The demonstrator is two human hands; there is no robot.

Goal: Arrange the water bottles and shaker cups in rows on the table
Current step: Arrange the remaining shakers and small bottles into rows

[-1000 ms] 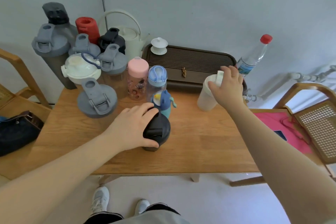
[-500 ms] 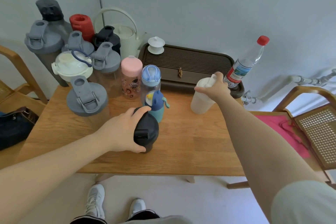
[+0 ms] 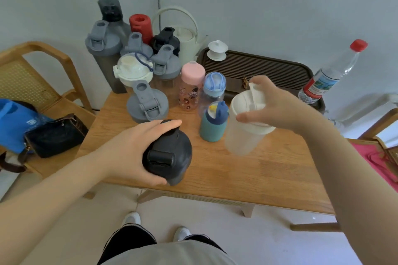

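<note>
My left hand (image 3: 131, 150) grips the lid of a black shaker cup (image 3: 169, 156) near the front edge of the wooden table (image 3: 258, 174). My right hand (image 3: 273, 103) holds a white frosted shaker cup (image 3: 243, 133) by its lid, lifted and tilted just right of a small teal bottle with a blue cap (image 3: 213, 122). Behind stand a pink-lidded bottle (image 3: 190, 86), a light-blue-lidded bottle (image 3: 213, 88) and several grey-lidded shakers (image 3: 147, 101), packed at the back left.
A dark slatted tea tray (image 3: 269, 71) with a white lidded cup (image 3: 217, 50) lies at the back right. A clear bottle with a red cap (image 3: 331, 73) leans by it. A white kettle (image 3: 185, 38) stands behind. Wooden chairs flank the table; bags (image 3: 43, 133) rest on the left one.
My right hand has lifted the white shaker off the table and carried it left and forward, beside the teal bottle. My left hand keeps its grip on the black shaker.
</note>
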